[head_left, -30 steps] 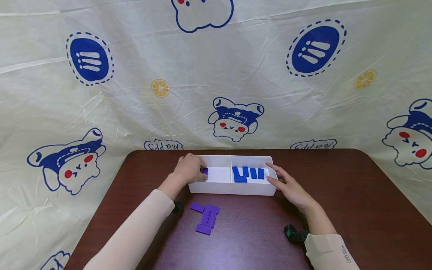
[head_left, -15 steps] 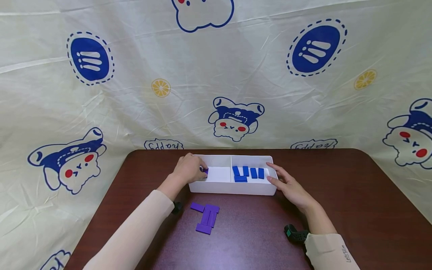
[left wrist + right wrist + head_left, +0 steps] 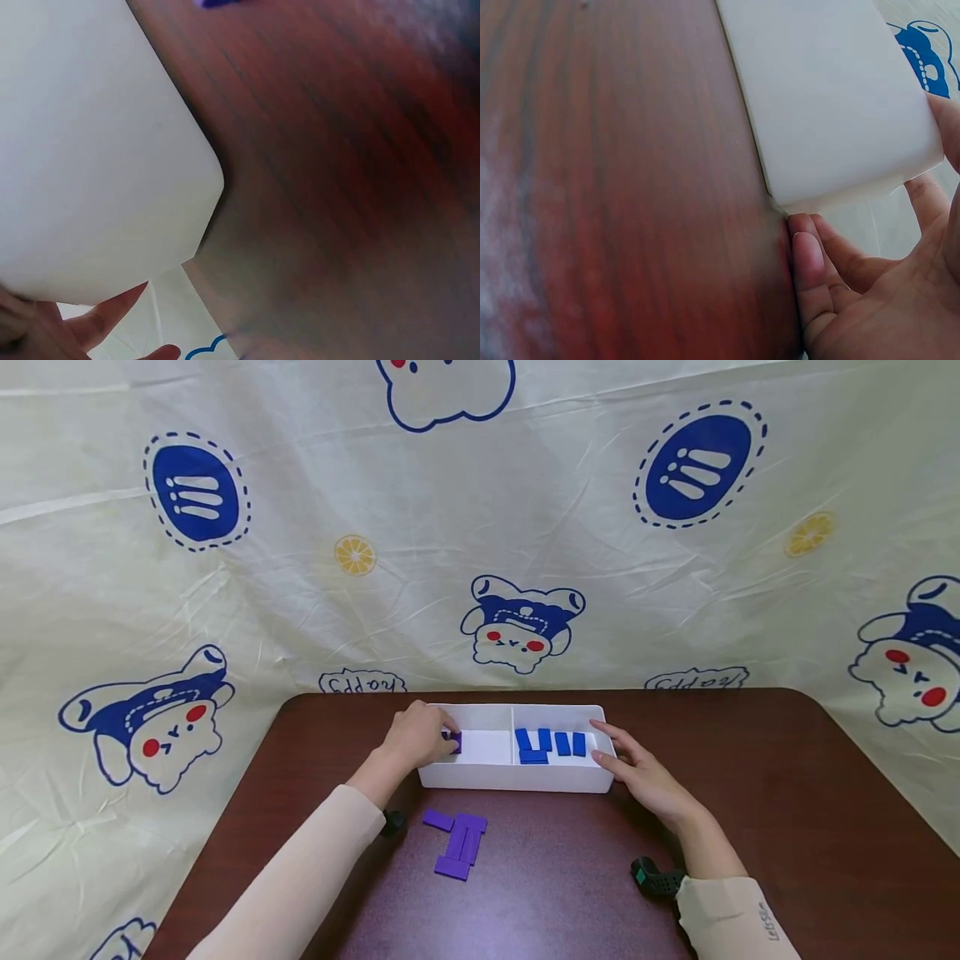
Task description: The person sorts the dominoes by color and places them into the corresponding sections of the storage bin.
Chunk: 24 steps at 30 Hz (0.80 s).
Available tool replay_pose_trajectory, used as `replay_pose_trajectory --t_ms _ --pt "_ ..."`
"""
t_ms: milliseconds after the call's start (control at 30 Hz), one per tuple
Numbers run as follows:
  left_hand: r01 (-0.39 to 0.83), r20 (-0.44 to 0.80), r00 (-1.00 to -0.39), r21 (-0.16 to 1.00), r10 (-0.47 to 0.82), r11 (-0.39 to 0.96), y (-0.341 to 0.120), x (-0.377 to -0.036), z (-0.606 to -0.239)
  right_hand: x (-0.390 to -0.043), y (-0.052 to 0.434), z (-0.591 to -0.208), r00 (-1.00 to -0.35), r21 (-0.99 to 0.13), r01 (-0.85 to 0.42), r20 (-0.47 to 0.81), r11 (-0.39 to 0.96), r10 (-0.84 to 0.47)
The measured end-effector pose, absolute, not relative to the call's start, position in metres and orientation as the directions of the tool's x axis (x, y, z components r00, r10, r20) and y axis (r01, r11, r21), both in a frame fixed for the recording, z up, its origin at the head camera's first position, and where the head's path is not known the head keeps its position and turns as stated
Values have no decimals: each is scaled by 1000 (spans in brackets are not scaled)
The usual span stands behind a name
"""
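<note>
A white two-compartment box (image 3: 517, 779) stands near the table's back edge. My left hand (image 3: 418, 737) reaches over its left end and pinches a purple tile (image 3: 457, 743) inside the left compartment; the fingers partly cover that tile. At the opposite end my right hand (image 3: 647, 777) holds the box, its thumb and a finger reaching over the rim. In the right wrist view other fingers (image 3: 810, 259) of that hand lie against the outside of the end wall. Several blue tiles (image 3: 534, 757) lie flat in the right compartment.
In front of the box, several purple tiles (image 3: 453, 868) lie close together on the dark brown table (image 3: 555, 877). A pale printed cloth (image 3: 420, 627) hangs behind the table. Both wrists wear dark bands, such as the right wristband (image 3: 660, 881).
The purple tile under my left fingers has shifted slightly, and a little more of its face shows than half a second ago. My right hand and the box stay in place.
</note>
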<state>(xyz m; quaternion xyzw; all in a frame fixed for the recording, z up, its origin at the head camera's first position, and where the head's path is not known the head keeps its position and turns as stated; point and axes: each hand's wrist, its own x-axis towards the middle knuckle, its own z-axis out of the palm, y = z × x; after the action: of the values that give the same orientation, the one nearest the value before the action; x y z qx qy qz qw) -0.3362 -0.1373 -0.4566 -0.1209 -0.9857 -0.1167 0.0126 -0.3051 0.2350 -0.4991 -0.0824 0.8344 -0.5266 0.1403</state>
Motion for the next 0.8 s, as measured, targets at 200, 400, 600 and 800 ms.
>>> replay_pose_trajectory --t_ms 200,400,600,800 --pt "287 180 -952 231 249 930 -140 -334 -460 -304 236 -500 -950 -909 -2 -129 416 -285" --pt "295 250 -940 265 230 918 -144 -328 -457 -304 237 -502 -949 -908 -3 -130 420 -288" --pt "303 271 -935 278 228 912 -152 -321 -455 -302 238 -501 -949 -901 3 -140 434 -284" --pt "346 350 -904 268 244 899 -163 -309 -445 -300 238 -499 -949 -908 -10 -123 420 -289"
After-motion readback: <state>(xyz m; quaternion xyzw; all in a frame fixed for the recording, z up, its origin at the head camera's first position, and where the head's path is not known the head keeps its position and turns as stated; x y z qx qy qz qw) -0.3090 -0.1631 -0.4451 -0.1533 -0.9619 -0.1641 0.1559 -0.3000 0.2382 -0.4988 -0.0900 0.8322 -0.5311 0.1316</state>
